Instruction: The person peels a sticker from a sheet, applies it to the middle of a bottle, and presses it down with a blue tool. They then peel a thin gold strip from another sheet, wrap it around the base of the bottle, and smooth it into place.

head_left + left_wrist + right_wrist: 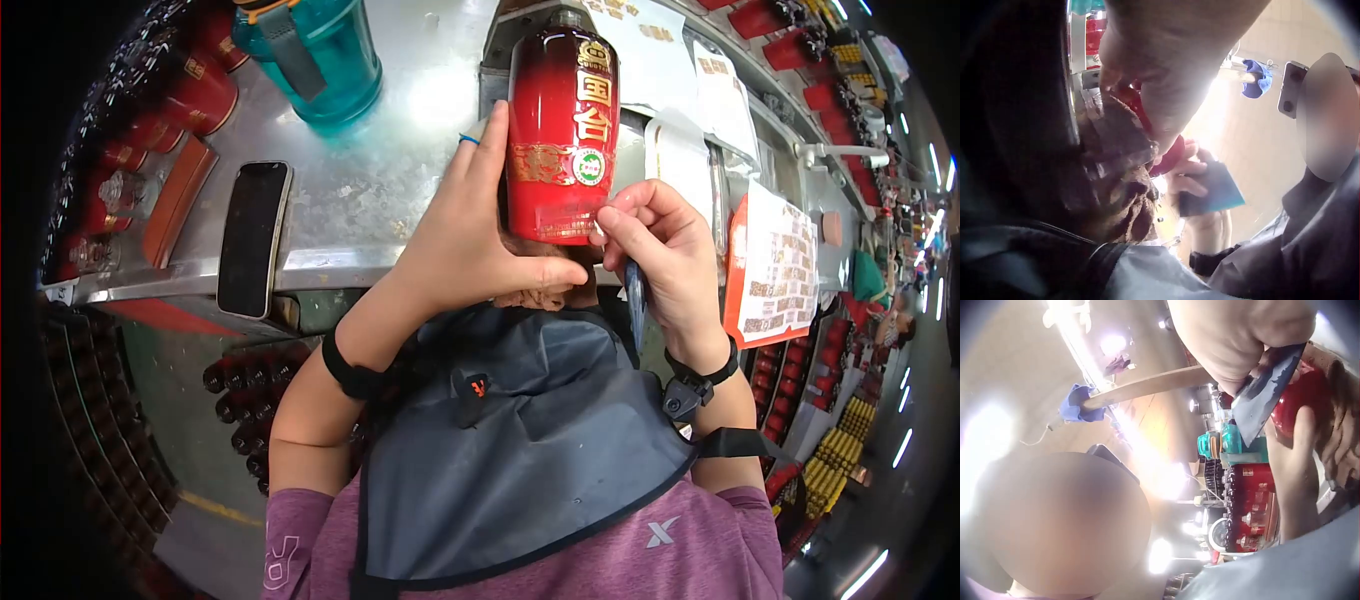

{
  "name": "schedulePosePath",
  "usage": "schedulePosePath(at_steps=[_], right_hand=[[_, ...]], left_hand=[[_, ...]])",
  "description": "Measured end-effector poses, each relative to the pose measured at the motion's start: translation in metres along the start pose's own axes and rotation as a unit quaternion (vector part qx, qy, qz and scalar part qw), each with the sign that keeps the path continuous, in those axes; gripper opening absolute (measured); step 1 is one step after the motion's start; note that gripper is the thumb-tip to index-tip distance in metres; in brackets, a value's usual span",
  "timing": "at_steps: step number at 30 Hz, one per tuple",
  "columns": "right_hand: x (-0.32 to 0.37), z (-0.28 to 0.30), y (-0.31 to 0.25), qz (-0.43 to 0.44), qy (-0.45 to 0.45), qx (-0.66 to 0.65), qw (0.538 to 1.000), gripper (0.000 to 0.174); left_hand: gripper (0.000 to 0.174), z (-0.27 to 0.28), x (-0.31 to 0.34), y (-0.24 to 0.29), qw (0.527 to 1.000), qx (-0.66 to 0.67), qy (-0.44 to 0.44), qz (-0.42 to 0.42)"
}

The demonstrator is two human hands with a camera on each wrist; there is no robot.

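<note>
A red liquor bottle (pixel 562 130) with a dark shoulder, gold lettering and a round green-white sticker lies on its back, its base towards me. My left hand (pixel 455 215) holds it, fingers along its left side and thumb across below the base. At the lower right corner of the bottle, the thumb and index finger of my right hand (pixel 665 245) come together by a small white bit. That same hand grips a flat blue-grey scraper-like plate (pixel 1266 394), seen nearly edge-on in the head view. Crumpled brown cloth (pixel 535 298) lies beneath the base.
On the metal table (pixel 420 130) are a phone (pixel 255 240) and a teal jug (pixel 325 60) to the left. Red bottles (pixel 200 95) stand further left. White sheets (pixel 725 100) lie at right, above an orange-edged printed card (pixel 780 265). Bottle racks flank the bench.
</note>
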State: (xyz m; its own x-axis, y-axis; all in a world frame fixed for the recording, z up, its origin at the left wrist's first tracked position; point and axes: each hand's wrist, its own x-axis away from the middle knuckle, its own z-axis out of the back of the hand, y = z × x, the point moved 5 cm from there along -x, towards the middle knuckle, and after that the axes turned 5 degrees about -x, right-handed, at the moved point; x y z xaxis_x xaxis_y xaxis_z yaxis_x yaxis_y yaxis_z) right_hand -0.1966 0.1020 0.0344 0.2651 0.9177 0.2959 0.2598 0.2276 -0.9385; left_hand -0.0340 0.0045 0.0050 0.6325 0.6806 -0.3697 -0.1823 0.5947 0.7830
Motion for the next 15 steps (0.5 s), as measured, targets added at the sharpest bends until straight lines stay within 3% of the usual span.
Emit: schedulePosePath(at_steps=[2,4,9,15], right_hand=[[0.002,-0.001,0.000,0.018,0.015,0.016,1.000,0.009],[0.001,0.000,0.001,0.018,0.023,0.017,0.999,0.009],[-0.003,0.004,0.003,0.025,0.029,0.023,0.999,0.009],[-0.005,0.006,0.007,0.020,0.012,0.017,1.000,0.010]], left_hand=[[0.116,-0.004,0.001,-0.002,0.998,0.053,-0.014,0.020],[0.107,-0.010,-0.001,-0.012,0.984,0.151,0.002,0.094],[0.095,-0.017,-0.001,-0.019,0.979,0.178,0.027,0.096],[0.097,-0.019,0.003,-0.020,0.962,0.252,0.020,0.105]])
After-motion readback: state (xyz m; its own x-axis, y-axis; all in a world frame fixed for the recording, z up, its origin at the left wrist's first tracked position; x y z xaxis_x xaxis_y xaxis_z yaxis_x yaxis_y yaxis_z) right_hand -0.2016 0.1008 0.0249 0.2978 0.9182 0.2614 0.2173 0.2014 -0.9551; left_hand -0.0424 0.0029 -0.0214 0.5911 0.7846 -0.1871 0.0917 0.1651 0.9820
